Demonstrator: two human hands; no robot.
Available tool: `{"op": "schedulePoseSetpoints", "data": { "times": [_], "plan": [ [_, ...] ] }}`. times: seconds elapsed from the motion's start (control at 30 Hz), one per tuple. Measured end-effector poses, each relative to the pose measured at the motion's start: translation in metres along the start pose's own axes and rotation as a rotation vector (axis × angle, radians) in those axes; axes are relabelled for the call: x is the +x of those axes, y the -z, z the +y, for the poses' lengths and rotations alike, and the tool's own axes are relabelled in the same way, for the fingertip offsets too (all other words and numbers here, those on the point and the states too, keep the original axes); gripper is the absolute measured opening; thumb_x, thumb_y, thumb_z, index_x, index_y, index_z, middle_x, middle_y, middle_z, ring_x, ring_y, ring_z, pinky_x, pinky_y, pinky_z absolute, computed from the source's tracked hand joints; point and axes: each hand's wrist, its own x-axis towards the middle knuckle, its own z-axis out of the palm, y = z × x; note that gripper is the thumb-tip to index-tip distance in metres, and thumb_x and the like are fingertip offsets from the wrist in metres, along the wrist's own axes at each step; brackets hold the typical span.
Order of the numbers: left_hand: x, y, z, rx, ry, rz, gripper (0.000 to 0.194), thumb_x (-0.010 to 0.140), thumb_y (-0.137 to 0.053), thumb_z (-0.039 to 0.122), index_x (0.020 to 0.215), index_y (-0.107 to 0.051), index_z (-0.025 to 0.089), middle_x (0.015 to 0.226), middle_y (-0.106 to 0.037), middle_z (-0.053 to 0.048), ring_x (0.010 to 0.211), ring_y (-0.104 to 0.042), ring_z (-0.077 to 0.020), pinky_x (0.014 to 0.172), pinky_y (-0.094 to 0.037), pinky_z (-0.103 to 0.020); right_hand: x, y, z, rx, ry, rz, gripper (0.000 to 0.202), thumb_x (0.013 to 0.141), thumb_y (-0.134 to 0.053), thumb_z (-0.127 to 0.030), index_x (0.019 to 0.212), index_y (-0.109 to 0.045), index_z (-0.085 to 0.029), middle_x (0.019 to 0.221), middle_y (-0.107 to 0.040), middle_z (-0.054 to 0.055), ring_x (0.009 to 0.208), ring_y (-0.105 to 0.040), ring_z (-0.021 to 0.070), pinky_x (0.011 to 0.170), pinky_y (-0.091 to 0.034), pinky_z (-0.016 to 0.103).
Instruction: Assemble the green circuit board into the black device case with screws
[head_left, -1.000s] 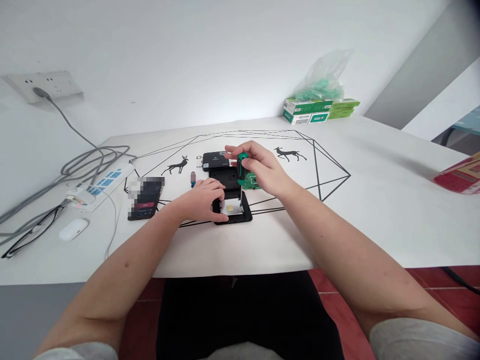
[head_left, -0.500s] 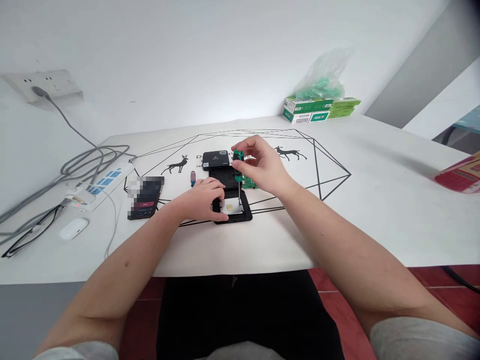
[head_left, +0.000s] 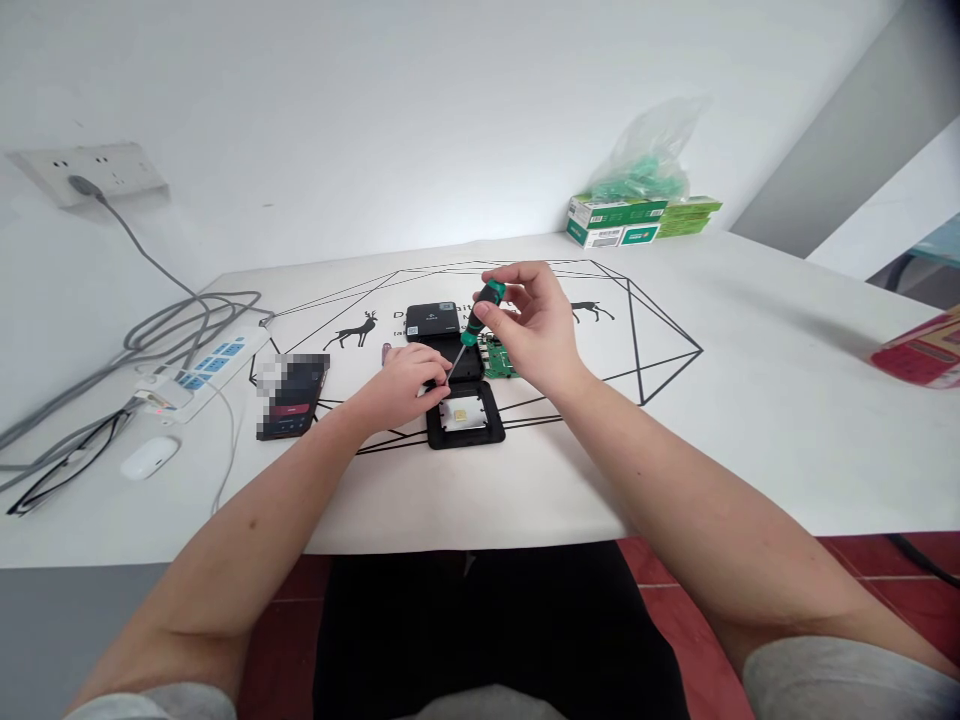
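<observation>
My right hand (head_left: 546, 335) grips the green and black handle of a screwdriver (head_left: 482, 314). Its shaft slants down to the left, and the tip meets the fingertips of my left hand (head_left: 407, 385). Those fingers are pinched together; whatever is between them is too small to make out. Just below lies a black square casing part (head_left: 491, 432) with a silver plate (head_left: 475, 410) and a yellowish square in its middle. Behind it rest a black cover (head_left: 470, 366), a green circuit board (head_left: 498, 358) and a flat black box (head_left: 432, 319).
Left of my hands lie a phone (head_left: 300, 395), a white earbud case (head_left: 150, 457), glasses (head_left: 71, 460) and a power strip (head_left: 225, 365) with coiled cable. A second screwdriver handle (head_left: 386, 353) shows beside my left hand. Green boxes (head_left: 619, 212) stand by the wall.
The screwdriver has come up off the casing part and tilted, its tip moving left to my left fingers. My left hand has left the casing's edge and shifted slightly back.
</observation>
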Motion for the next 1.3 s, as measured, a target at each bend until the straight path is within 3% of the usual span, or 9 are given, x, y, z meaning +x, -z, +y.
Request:
{"op": "schedulePoseSetpoints", "data": {
  "times": [0.27,0.5,0.67,0.77,0.87,0.97,1.1,1.2,1.3],
  "plan": [
    [0.004,-0.004,-0.039,0.228,0.281,0.111,0.026,0.100,-0.051,0.024,0.098,-0.077,0.025,0.126,-0.076,-0.013,0.131,-0.057,-0.0373,0.113,-0.038,-0.062,0.015,0.018,0.013,-0.228,-0.052,0.136,0.030,0.090,-0.071,-0.037,0.115,-0.056,-0.029,0.123,-0.067,0.007,0.105,-0.068,0.0243,0.086,-0.062,0.044],
    [0.003,-0.014,-0.062,0.276,0.322,0.101,0.031,0.098,-0.052,0.024,0.106,-0.081,0.026,0.127,-0.077,-0.014,0.129,-0.056,-0.0395,0.111,-0.038,-0.065,0.025,0.030,0.034,-0.493,-0.055,0.119,0.031,0.087,-0.071,-0.031,0.114,-0.057,-0.027,0.117,-0.072,0.008,0.093,-0.068,0.0245,0.096,-0.060,0.051],
    [0.003,-0.010,-0.064,0.259,0.354,0.167,0.038,0.096,-0.051,0.021,0.119,-0.080,0.027,0.133,-0.075,-0.014,0.133,-0.055,-0.0405,0.113,-0.038,-0.066,0.042,0.072,0.063,-0.735,-0.188,0.111,0.026,0.087,-0.074,-0.031,0.108,-0.061,-0.024,0.107,-0.071,0.012,0.103,-0.068,0.0339,0.102,-0.056,0.061],
    [0.003,-0.007,-0.059,0.241,0.354,0.174,0.037,0.098,-0.050,0.024,0.120,-0.078,0.027,0.134,-0.074,-0.014,0.134,-0.055,-0.0406,0.112,-0.040,-0.064,0.047,0.100,0.088,-0.820,-0.256,0.017,0.026,0.087,-0.080,-0.038,0.094,-0.060,-0.023,0.087,-0.066,0.010,0.092,-0.064,0.0297,0.087,-0.059,0.052],
    [0.003,-0.007,-0.051,0.200,0.302,0.130,0.037,0.100,-0.049,0.030,0.125,-0.076,0.026,0.136,-0.073,-0.013,0.137,-0.055,-0.0390,0.114,-0.041,-0.062,0.044,0.114,0.108,-0.845,-0.282,-0.066,0.035,0.086,-0.085,-0.043,0.077,-0.056,-0.026,0.073,-0.061,0.007,0.087,-0.062,0.0260,0.080,-0.057,0.044],
    [0.002,-0.007,-0.044,0.158,0.205,0.049,0.043,0.104,-0.047,0.039,0.135,-0.072,0.024,0.141,-0.070,-0.014,0.141,-0.053,-0.0374,0.117,-0.040,-0.060,0.038,0.107,0.111,-0.915,-0.351,-0.140,0.036,0.079,-0.090,-0.038,0.071,-0.057,-0.025,0.076,-0.065,0.011,0.092,-0.066,0.0323,0.082,-0.058,0.050],
    [0.000,-0.004,-0.039,0.125,0.108,-0.085,0.056,0.106,-0.051,0.056,0.149,-0.065,0.024,0.155,-0.063,-0.014,0.153,-0.043,-0.0381,0.125,-0.033,-0.061,0.033,0.077,0.085,-0.995,-0.333,-0.218,0.021,0.079,-0.085,-0.028,0.088,-0.068,-0.020,0.110,-0.074,0.021,0.121,-0.063,0.0432,0.103,-0.053,0.062],
    [-0.002,0.000,-0.035,0.084,0.112,-0.179,0.076,0.096,-0.064,0.074,0.153,-0.063,0.024,0.168,-0.052,-0.015,0.162,-0.030,-0.0412,0.131,-0.025,-0.064,0.025,0.049,0.052,-0.840,-0.165,-0.550,0.012,0.096,-0.068,-0.032,0.094,-0.070,-0.021,0.103,-0.077,0.012,0.101,-0.068,0.0293,0.094,-0.054,0.045],
    [-0.002,0.000,-0.034,0.046,0.118,-0.228,0.082,0.088,-0.074,0.078,0.150,-0.067,0.023,0.169,-0.051,-0.015,0.162,-0.031,-0.0427,0.133,-0.025,-0.062,0.013,0.024,0.021,-0.675,-0.097,-0.881,0.020,0.090,-0.076,-0.042,0.094,-0.072,-0.022,0.096,-0.076,0.006,0.085,-0.066,0.0231,0.077,-0.049,0.036]
  ]
}}
